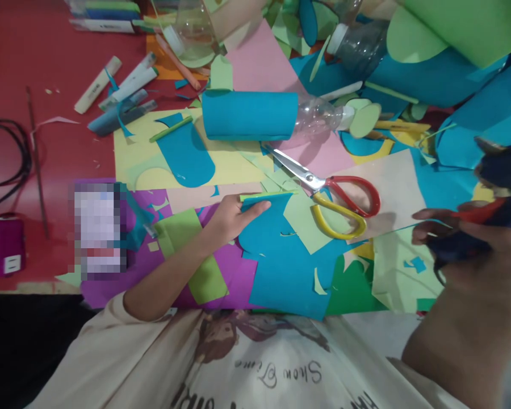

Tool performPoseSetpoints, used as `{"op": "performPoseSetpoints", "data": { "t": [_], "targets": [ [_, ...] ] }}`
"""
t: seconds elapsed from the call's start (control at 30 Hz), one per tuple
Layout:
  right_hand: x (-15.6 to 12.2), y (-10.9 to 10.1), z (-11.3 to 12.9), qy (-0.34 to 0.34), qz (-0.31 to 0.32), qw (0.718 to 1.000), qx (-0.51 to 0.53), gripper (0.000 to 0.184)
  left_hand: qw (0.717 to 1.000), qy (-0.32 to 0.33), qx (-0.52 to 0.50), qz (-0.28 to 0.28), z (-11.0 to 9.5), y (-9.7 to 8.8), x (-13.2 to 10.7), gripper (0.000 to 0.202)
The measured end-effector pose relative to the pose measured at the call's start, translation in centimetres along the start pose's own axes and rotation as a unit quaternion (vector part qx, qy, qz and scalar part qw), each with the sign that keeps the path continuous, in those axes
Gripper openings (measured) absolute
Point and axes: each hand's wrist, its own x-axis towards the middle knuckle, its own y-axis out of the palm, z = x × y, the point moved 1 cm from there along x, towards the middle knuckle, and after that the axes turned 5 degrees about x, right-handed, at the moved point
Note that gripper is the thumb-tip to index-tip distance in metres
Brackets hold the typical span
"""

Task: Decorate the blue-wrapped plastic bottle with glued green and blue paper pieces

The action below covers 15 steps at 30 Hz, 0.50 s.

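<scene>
My left hand (232, 218) pinches the edge of a blue paper piece (276, 227) with a thin light-green strip (266, 196) along its top. The paper lies on a heap of coloured sheets. My right hand (460, 238) is closed round a dark blue tool with a red part (494, 193), which looks like a glue gun, at the right edge. Red- and yellow-handled scissors (336, 201) lie shut between the two hands. A clear plastic bottle (319, 116) wrapped in a blue paper sleeve (249, 115) lies on its side beyond them.
Several markers (119, 85) and a thin stick (36, 153) lie on the red table (25, 57) at the upper left. A purple power strip (2, 247) and black cable (8, 153) sit at the left edge. Another clear bottle (357, 40) and rolled paper crowd the top right.
</scene>
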Motion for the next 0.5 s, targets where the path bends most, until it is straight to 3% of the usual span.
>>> {"op": "performPoseSetpoints", "data": {
  "t": [0.13,0.2,0.37,0.5],
  "targets": [
    [-2.6,2.8,0.6,0.096,0.083,0.992,0.012,0.029,0.999,0.033,0.022,-0.013,0.0,0.1,-0.1,0.035],
    [-3.8,4.0,0.2,0.118,0.155,0.980,0.029,0.027,0.998,0.034,0.044,-0.020,0.0,0.2,-0.2,0.038],
    [-5.7,6.1,-1.4,0.113,0.324,0.939,0.013,0.026,0.988,0.083,0.120,-0.059,0.3,0.1,-0.3,0.040],
    [-6.5,7.4,-2.3,0.108,0.391,0.914,-0.007,0.034,0.961,0.128,0.238,-0.059,0.7,-0.1,0.1,0.037]
  ]
}}
